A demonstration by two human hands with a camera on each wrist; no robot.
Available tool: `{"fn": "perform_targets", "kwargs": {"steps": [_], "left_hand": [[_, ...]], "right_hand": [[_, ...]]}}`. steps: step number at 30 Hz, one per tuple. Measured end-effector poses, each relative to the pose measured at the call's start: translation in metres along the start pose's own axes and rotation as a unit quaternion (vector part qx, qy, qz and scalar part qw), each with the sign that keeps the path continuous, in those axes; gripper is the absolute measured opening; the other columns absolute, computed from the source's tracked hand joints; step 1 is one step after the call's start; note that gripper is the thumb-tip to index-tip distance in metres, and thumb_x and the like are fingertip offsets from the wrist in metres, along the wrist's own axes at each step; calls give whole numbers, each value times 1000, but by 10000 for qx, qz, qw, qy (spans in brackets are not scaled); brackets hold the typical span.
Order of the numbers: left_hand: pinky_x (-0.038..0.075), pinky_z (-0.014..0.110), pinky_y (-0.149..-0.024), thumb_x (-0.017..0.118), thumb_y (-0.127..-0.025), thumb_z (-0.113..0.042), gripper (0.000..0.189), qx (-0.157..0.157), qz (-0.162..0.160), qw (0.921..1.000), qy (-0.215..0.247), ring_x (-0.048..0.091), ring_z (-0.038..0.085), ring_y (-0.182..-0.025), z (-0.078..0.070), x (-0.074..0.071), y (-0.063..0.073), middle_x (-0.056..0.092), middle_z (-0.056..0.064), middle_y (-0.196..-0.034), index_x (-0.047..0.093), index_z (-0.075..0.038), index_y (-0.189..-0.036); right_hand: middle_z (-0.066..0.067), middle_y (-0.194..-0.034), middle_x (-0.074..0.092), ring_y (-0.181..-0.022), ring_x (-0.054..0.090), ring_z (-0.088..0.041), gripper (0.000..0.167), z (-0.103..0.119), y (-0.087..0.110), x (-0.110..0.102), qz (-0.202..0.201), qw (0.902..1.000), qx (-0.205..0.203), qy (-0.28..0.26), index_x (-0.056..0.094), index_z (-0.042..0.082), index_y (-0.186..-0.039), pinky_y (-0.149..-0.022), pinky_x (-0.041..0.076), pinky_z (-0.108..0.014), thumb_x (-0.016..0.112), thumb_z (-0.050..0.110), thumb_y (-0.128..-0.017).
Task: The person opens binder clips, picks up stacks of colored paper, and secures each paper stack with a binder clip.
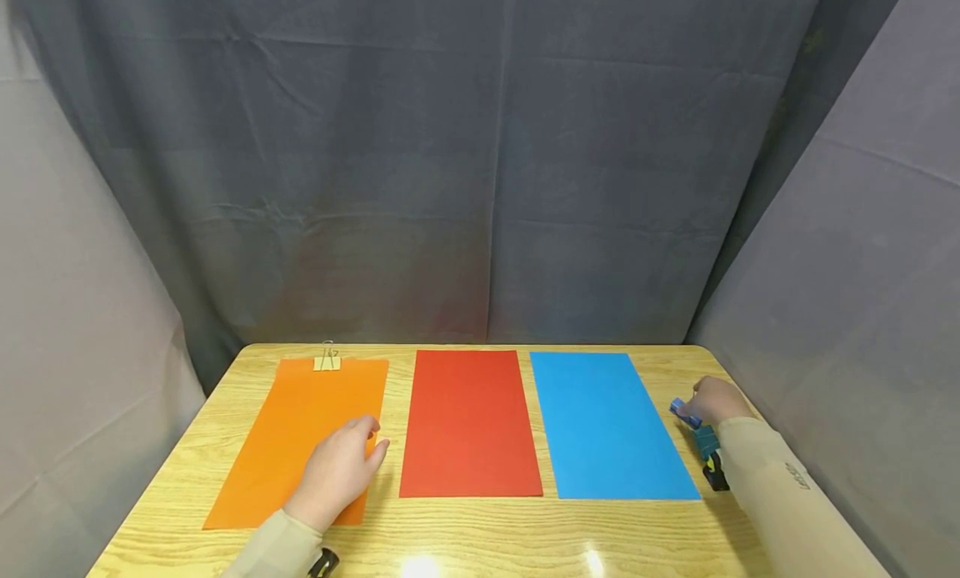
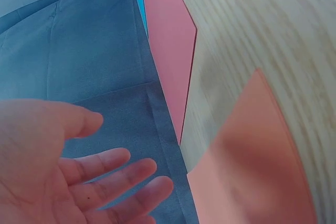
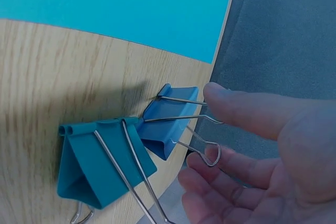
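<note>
My right hand [image 1: 720, 401] is at the right side of the table, thumb and fingers on the wire handles of a blue binder clip [image 3: 173, 116]. Close beside that clip stands a teal binder clip [image 3: 105, 161], its handles upright toward the wrist. Over the right edge of an orange sheet [image 1: 300, 428] hovers my left hand [image 1: 337, 470], fingers loosely bent and nothing between them. A pale yellow binder clip [image 1: 327, 364] sits on the far edge of the orange sheet. In the left wrist view the left thumb and fingers [image 2: 121, 195] are spread apart.
A red sheet [image 1: 470, 428] lies mid-table, with a blue sheet [image 1: 611, 428] to its right. By the right sleeve is a black and yellow item [image 1: 716, 474], kind unclear. Grey cloth [image 1: 420, 161] hangs behind the wooden table; paler cloth hangs at both sides.
</note>
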State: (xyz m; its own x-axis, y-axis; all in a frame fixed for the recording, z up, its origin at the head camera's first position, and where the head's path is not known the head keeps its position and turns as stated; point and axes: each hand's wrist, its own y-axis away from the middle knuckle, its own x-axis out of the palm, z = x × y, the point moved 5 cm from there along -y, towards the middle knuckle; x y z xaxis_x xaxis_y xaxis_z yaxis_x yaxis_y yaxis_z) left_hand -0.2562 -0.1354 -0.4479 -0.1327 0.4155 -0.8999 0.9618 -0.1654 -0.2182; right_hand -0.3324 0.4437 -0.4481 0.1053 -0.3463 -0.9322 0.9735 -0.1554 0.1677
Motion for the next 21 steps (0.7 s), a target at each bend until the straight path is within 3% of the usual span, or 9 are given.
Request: {"fn": "perform_targets", "kwargs": {"steps": [2, 5, 11, 21], "left_hand": [[58, 41, -72, 75, -95, -23, 25, 0, 9, 10000, -6, 68, 22, -78, 0, 0, 0, 73, 12, -107, 68, -4, -110], [58, 42, -72, 75, -95, -22, 25, -10, 22, 10000, -12, 68, 23, -80, 0, 0, 0, 73, 12, -107, 68, -3, -110], [58, 43, -74, 75, -94, -22, 24, 17, 34, 10000, -6, 69, 24, -82, -2, -1, 0, 74, 13, -105, 68, -3, -108], [58, 42, -73, 75, -94, -21, 25, 83, 29, 10000, -16, 68, 23, -79, -2, 0, 0, 74, 13, -103, 68, -2, -108]], "right_hand": [[-27, -87, 63, -75, 59, -34, 39, 0, 0, 0, 8, 10000, -28, 32, 62, -17, -98, -67, 51, -43, 74, 20, -89], [-23, -81, 62, -71, 57, -30, 34, 0, 0, 1, 13, 9999, -80, 67, 64, -14, -91, -64, 49, -41, 73, 19, -88], [-40, -113, 62, -90, 65, -44, 55, 1, -1, 3, 111, 9998, -80, 155, 58, -24, -119, -76, 56, -51, 74, 19, -88], [-39, -113, 63, -93, 67, -43, 70, 2, -1, 6, 247, 9996, -88, -92, 48, -26, -131, -83, 56, -57, 72, 28, -94]]}}
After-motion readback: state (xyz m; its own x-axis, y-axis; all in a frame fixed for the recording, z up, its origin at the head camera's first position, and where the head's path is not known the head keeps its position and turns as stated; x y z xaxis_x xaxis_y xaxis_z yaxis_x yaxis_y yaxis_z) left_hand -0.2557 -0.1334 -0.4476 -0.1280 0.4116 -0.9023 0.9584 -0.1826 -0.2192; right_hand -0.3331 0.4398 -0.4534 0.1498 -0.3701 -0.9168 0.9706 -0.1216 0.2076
